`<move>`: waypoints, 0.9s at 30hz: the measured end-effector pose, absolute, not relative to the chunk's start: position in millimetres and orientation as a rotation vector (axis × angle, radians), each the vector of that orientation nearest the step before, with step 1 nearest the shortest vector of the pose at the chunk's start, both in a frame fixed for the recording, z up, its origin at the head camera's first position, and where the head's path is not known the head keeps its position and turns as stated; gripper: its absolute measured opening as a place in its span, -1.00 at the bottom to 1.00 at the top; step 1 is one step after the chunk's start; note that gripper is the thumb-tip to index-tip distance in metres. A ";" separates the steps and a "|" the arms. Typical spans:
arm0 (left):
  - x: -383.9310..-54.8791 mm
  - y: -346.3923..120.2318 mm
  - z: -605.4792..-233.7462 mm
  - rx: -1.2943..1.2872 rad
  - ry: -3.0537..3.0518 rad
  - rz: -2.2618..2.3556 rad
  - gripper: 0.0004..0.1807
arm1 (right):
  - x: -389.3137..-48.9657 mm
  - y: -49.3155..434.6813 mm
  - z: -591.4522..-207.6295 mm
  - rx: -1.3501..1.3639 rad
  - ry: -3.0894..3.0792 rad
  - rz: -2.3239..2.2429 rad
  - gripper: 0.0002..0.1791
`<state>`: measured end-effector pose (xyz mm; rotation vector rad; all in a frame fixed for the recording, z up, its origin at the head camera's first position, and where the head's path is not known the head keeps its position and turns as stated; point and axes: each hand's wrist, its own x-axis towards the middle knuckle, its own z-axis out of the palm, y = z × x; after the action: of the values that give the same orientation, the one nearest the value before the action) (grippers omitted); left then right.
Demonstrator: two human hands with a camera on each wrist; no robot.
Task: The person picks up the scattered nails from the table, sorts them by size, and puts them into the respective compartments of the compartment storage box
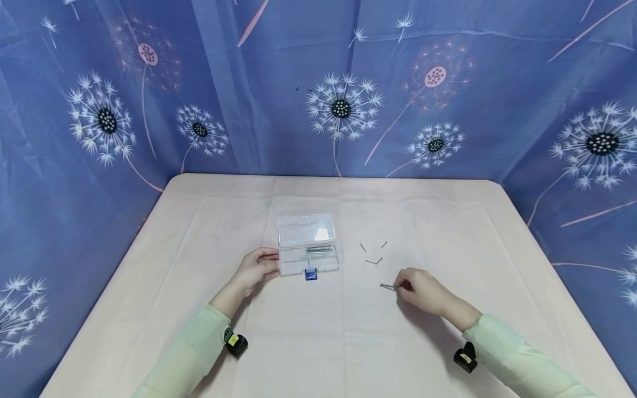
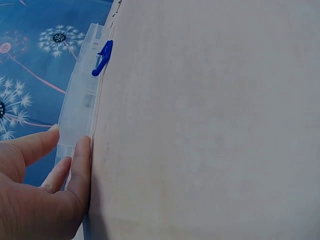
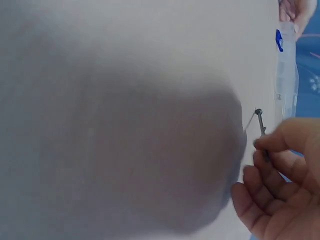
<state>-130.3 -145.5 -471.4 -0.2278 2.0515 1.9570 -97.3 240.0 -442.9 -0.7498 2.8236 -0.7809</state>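
A clear plastic box with a blue latch lies on the cloth with its lid raised at the back. Inside it, several thin metal nails lie toward the right. My left hand holds the box at its left end, thumb and fingers spread against the edge, as the left wrist view also shows. Between thumb and forefinger my right hand pinches a thin metal nail, its round head pointing left in the head view. The rest of the shank is hidden by the fingers.
Several loose nails lie scattered right of the box, beyond my right hand. A pale cloth covers the table. Blue curtains with dandelion prints stand behind it and at both sides.
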 end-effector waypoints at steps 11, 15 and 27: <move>-130.2 -146.2 -472.2 -0.230 2.049 1.961 -0.55 | -104.8 235.6 -450.7 -0.227 2.628 -1.360 -0.92; -130.7 -145.6 -473.3 -0.241 2.056 1.951 -0.56 | -106.6 233.3 -452.7 -0.076 2.441 -1.539 -0.81; -130.9 -146.4 -473.1 -0.258 2.049 1.962 -0.55 | -117.1 205.6 -447.1 0.117 2.258 -1.738 -0.71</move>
<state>-130.9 -146.4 -473.1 -0.2584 2.0489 1.9617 -117.1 205.6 -447.1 0.1170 2.2577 -1.7378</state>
